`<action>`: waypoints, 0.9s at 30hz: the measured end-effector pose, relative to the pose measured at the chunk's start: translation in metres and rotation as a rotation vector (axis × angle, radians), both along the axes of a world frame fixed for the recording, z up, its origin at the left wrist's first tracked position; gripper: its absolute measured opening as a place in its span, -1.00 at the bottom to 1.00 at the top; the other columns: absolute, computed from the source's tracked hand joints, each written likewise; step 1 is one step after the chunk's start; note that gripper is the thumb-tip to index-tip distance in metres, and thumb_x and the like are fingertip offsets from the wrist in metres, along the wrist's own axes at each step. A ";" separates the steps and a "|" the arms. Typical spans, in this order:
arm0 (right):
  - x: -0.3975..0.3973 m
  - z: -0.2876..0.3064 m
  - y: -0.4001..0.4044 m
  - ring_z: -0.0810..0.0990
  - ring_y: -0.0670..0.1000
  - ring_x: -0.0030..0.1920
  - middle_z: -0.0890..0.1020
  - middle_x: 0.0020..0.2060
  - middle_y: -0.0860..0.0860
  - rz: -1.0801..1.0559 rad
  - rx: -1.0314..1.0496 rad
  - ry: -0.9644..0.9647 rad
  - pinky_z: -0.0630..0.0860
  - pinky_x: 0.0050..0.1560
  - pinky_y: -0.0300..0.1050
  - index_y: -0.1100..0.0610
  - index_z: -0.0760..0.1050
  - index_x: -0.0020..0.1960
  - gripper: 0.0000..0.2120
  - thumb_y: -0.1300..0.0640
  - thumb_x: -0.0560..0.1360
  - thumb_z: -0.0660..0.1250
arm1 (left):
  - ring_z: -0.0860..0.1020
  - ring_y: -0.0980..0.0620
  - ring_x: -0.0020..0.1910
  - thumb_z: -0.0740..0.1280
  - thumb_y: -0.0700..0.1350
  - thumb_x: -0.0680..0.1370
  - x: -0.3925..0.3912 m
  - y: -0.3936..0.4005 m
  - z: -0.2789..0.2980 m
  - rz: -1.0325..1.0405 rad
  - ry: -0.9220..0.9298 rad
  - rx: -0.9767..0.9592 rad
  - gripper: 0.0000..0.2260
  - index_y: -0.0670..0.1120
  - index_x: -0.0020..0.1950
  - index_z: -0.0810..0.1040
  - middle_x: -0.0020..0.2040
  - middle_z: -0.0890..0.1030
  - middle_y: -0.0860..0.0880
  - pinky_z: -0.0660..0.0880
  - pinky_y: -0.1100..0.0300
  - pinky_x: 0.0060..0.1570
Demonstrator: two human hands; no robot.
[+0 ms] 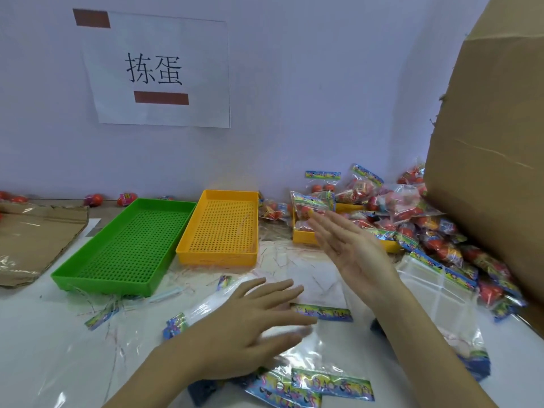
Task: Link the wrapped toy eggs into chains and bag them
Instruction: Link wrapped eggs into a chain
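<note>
Head view: cardboard box (488, 160) looms beside bagged eggs (412, 219), trays (219, 228) left.

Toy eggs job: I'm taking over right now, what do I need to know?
Left hand lies open on the empty clear bags.
Right hand is open in the air, holding nothing; a filled bag shows just past its fingertips.
Bagged eggs are piled right, by the cardboard box.
Green tray and yellow tray hold no eggs.
Left: plenty of empty bags to fill.
</note>
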State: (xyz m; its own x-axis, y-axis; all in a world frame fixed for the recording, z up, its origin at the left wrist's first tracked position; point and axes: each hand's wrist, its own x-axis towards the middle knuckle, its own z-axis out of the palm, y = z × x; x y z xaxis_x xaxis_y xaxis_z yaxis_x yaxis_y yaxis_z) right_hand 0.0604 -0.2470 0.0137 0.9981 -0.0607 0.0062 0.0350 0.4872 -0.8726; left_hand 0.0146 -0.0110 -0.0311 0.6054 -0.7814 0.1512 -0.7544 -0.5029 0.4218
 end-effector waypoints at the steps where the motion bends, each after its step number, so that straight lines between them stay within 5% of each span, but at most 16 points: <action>1: -0.001 -0.002 0.004 0.72 0.09 0.13 0.73 0.12 0.13 -0.003 -0.138 0.012 0.67 0.00 -0.18 0.24 0.53 0.30 -0.75 0.34 0.66 0.23 | -0.08 0.40 0.60 0.02 0.27 0.72 0.001 0.001 -0.001 0.006 -0.019 0.031 -0.62 0.38 0.52 0.38 0.65 0.14 0.31 -0.17 0.17 0.60; 4: -0.001 -0.011 0.014 0.74 0.07 -0.09 0.76 -0.15 0.06 -0.132 -0.633 -0.041 0.63 -0.18 -0.22 0.18 0.66 0.04 -0.71 0.41 0.65 0.19 | 0.25 0.28 0.51 0.12 0.18 0.74 0.005 0.005 -0.003 0.031 -0.166 -0.009 -0.69 0.26 0.38 0.56 0.46 0.46 0.26 0.06 0.07 0.54; 8: -0.001 -0.020 0.023 0.71 -0.05 -0.13 0.74 -0.15 -0.04 -0.088 -1.056 -0.160 0.67 -0.03 -0.07 0.10 0.68 0.01 -0.69 0.37 0.63 0.21 | 0.56 0.17 0.16 0.36 0.04 0.67 0.010 0.004 0.000 0.106 -0.295 -0.209 -0.83 0.05 0.13 0.74 0.10 0.68 0.21 0.42 0.01 0.26; 12: 0.000 -0.020 0.026 0.74 0.01 -0.06 0.76 -0.10 0.02 -0.004 -0.848 -0.219 0.65 0.06 -0.02 0.11 0.69 0.06 -0.75 0.17 0.70 0.22 | 0.66 0.18 -0.05 0.55 -0.20 0.52 0.013 0.006 0.007 0.305 -0.162 -0.586 -0.79 0.04 0.10 0.76 -0.06 0.70 0.21 0.60 0.18 -0.02; 16: 0.000 -0.012 0.022 0.72 0.06 0.08 0.75 0.04 0.05 0.132 -0.578 -0.192 0.64 0.14 -0.07 0.05 0.73 0.08 -0.61 -0.17 0.65 0.23 | 0.46 0.14 -0.32 0.62 -0.05 0.42 0.019 0.019 0.014 0.538 0.039 -0.727 -0.52 0.22 0.29 0.61 -0.28 0.46 0.18 0.39 0.32 -0.26; 20: -0.003 -0.016 0.021 0.74 0.00 0.01 0.77 -0.06 -0.01 0.138 -0.840 -0.284 0.66 0.14 0.00 0.07 0.69 0.06 -0.90 0.15 0.55 0.49 | 0.40 0.10 -0.44 0.59 0.17 0.32 0.019 0.025 0.017 0.545 0.071 -0.673 -0.78 0.22 -0.09 0.69 -0.38 0.46 0.06 0.33 0.34 -0.39; 23: -0.001 -0.017 0.019 0.74 -0.07 -0.05 0.77 -0.16 -0.07 0.026 -0.977 -0.241 0.65 0.15 0.04 0.13 0.64 0.05 -0.90 0.22 0.54 0.48 | 0.48 0.07 -0.52 0.54 0.16 0.39 0.023 0.031 0.020 0.555 0.187 -0.804 -0.75 -0.01 -0.21 0.72 -0.45 0.53 -0.15 0.44 0.28 -0.43; 27: -0.003 -0.015 0.016 0.68 -0.14 0.04 0.73 -0.03 -0.13 -0.199 -1.231 -0.214 0.59 0.22 -0.08 0.13 0.60 0.30 -0.67 0.34 0.57 0.37 | 0.56 0.06 -0.38 0.46 0.15 0.49 0.030 0.040 0.027 0.691 0.259 -1.050 -0.74 -0.01 -0.24 0.70 -0.37 0.61 -0.21 0.51 0.24 -0.23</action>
State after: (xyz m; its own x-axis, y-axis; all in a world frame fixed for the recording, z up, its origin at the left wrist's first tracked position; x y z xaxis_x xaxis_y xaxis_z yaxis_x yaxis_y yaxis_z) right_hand 0.0571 -0.2315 -0.0011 0.9444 -0.0483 0.3253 0.2106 -0.6710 -0.7109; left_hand 0.0448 0.0290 -0.0043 0.9394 0.1274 0.3183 -0.3080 -0.0942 0.9467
